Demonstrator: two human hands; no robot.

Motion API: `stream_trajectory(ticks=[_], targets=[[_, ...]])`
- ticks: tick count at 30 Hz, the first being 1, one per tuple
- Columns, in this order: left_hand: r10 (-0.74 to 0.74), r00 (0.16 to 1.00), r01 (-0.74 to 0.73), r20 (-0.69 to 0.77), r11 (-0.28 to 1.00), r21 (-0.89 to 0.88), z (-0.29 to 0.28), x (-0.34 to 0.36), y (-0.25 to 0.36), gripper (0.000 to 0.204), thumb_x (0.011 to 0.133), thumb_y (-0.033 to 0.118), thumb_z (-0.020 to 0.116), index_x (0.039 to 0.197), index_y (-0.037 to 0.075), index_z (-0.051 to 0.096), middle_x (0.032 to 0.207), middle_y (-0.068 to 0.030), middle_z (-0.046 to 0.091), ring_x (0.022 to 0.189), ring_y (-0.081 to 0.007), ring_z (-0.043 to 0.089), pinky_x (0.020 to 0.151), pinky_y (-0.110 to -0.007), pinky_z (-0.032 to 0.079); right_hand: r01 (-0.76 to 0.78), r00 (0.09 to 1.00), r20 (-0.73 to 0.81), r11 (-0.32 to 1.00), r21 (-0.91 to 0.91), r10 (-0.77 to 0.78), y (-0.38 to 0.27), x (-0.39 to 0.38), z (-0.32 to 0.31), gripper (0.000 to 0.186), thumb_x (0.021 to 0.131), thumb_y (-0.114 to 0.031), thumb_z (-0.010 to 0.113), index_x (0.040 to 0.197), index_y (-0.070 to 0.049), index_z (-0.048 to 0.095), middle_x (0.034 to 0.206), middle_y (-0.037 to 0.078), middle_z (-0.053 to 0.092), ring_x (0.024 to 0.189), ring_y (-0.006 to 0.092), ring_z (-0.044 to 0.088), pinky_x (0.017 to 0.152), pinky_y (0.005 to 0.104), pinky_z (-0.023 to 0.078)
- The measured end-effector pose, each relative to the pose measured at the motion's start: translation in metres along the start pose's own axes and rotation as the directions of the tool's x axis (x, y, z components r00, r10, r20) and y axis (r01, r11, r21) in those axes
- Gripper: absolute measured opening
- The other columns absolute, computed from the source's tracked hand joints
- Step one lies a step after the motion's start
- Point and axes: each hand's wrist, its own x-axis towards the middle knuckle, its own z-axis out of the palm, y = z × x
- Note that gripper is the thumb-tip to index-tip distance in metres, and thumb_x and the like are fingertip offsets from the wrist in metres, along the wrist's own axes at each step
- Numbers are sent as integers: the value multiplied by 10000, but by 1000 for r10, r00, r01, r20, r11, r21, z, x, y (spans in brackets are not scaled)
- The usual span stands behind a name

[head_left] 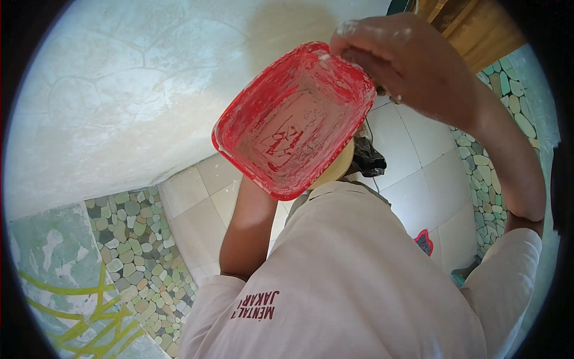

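Note:
A red plastic tub [293, 122] with rounded corners is held up in front of me, tilted so that its inside shows. Pale, whitish paste smears coat its walls and bottom, with red streaks showing through. At its far right corner, my right hand [397, 57] has its fingers curled closed against the rim; white residue marks the knuckles. My left forearm [248, 221] runs up beneath the tub's near left side. The tub covers my left hand, so its fingers cannot be seen.
A pale wall [137, 90] with faint curved outlines rises at the left. Below are light floor tiles [412, 149] bordered by green pebble strips [134, 233]. A black plastic bag [368, 158] and a yellowish round object [338, 167] sit behind the tub. Wooden boards [478, 30] stand far right.

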Motion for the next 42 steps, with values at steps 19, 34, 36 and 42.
stream_trajectory(ticks=[19,34,36,42], targets=[[252,855,-198,-454,967,163,-12,3,-6,653,971,422,443,1414,-42,321,1324,-339,459,1058,-458,592,767,-426,602,456,791,586,811,-367,-179,-1,19,33,80,724,-65,670,791,-90,706,716,57,688,720,239,695,615,338,565],[432,787,-30,-441,740,672,9,18,-19,646,949,397,496,1378,-66,359,1280,-326,501,1044,-458,601,723,-409,622,425,889,361,801,-422,-281,6,21,-6,150,748,-53,695,898,-44,699,850,75,698,755,224,692,669,328,557],[176,962,-152,-208,980,126,10,23,-20,649,948,396,502,1371,-76,363,1264,-328,513,1021,-458,612,727,-411,621,285,784,606,945,-163,-132,-5,35,-33,162,898,-90,566,844,39,647,751,187,664,667,321,653,595,399,519],[130,958,-120,-255,991,53,19,28,-21,648,947,394,499,1375,-71,356,1256,-340,510,1036,-461,604,756,-413,616,501,811,534,755,-423,-238,2,14,10,187,767,-72,716,948,-37,691,856,73,694,788,240,695,710,321,559]])
